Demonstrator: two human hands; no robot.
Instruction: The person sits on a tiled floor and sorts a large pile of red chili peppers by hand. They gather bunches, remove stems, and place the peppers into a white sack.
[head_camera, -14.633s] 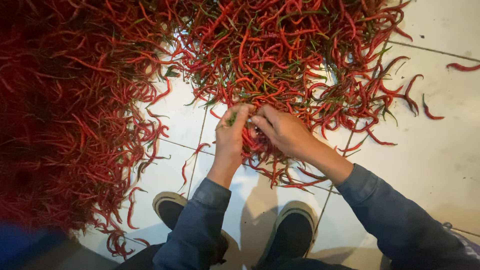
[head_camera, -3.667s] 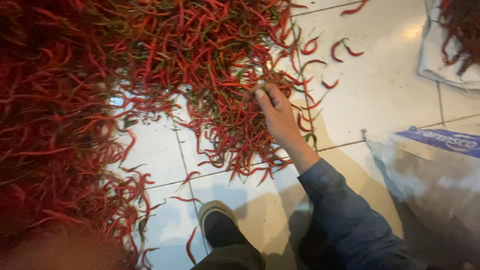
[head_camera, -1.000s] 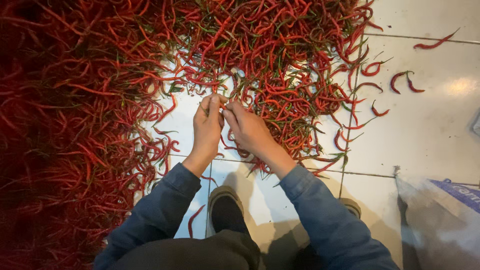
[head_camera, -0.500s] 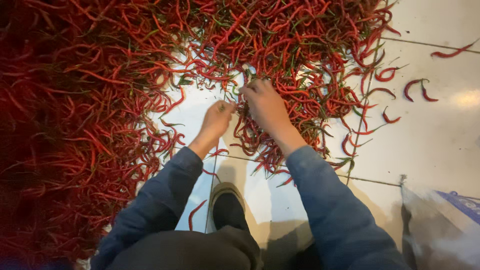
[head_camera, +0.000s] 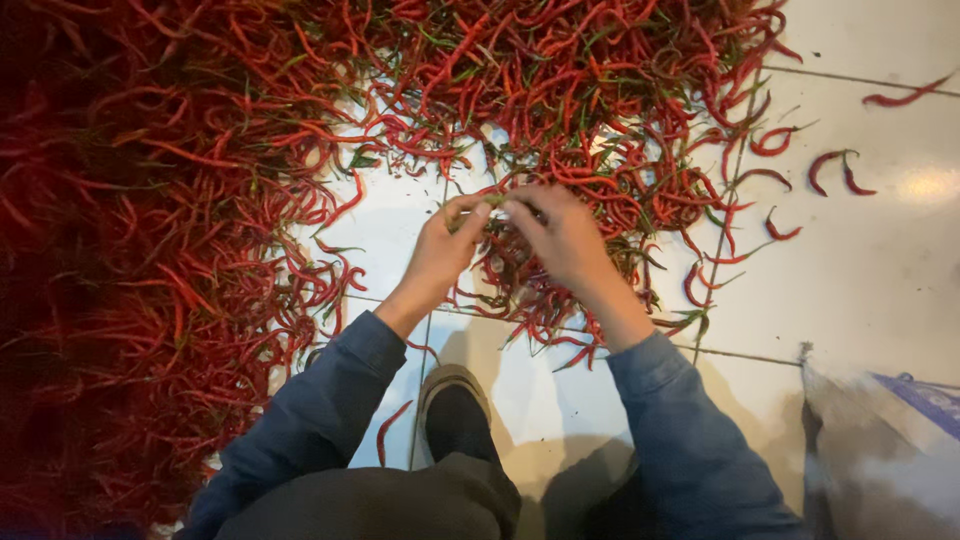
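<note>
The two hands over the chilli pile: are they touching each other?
Touching. The head view shows the left hand and the right hand with fingertips pressed together, no floor visible between them, just above the red chillies.

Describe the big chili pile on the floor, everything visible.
The chili pile is a loose heap of long, thin, curled red peppers, many with green stems, spread over white floor tiles. It fills the left side and the top of the view, darker and denser at left. A bare tile patch cuts in near the middle. A few single chilies lie apart at right. The left hand and right hand meet fingertip to fingertip over its near edge.
</note>
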